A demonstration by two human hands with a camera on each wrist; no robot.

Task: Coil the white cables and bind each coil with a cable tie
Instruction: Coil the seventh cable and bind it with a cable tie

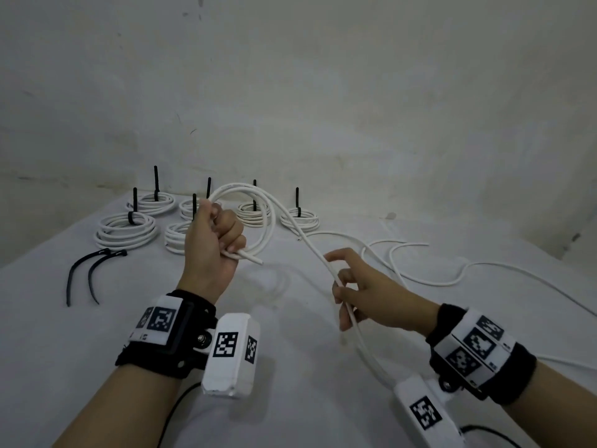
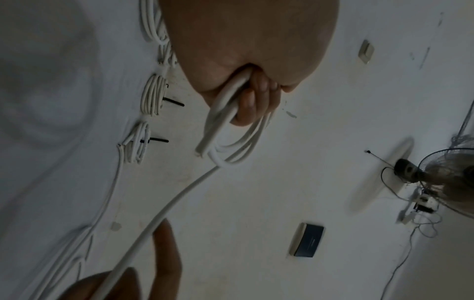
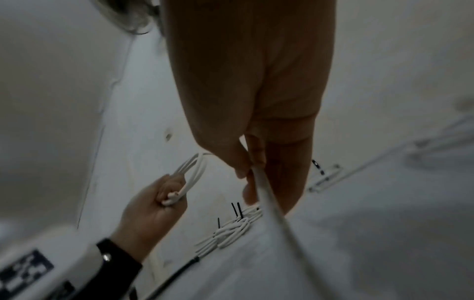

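**Coiling in progress: cable fed from right hand to left**

Wrist-mounted camera housings are sitting nearest the lens, low in the head view. Going left to right: we are seeing two loose black cable ties (image 1: 87, 273) lying on the table (image 1: 97, 334), near its left edge, presumably staged for the next binding. Behind them, six bound coils (image 1: 126, 229) are resting near the back wall. Our left hand (image 1: 211, 245) is closing firmly around the new coil (image 1: 258, 218), pinning loops and cut end so they cannot spring open. Our right hand (image 1: 358, 295) is pinching the white cable (image 1: 318, 257) loosely between thumb and fingertips, guiding slack. Remaining cable is trailing off to the right. Open cloth in front is leaving room for sweeping loops.
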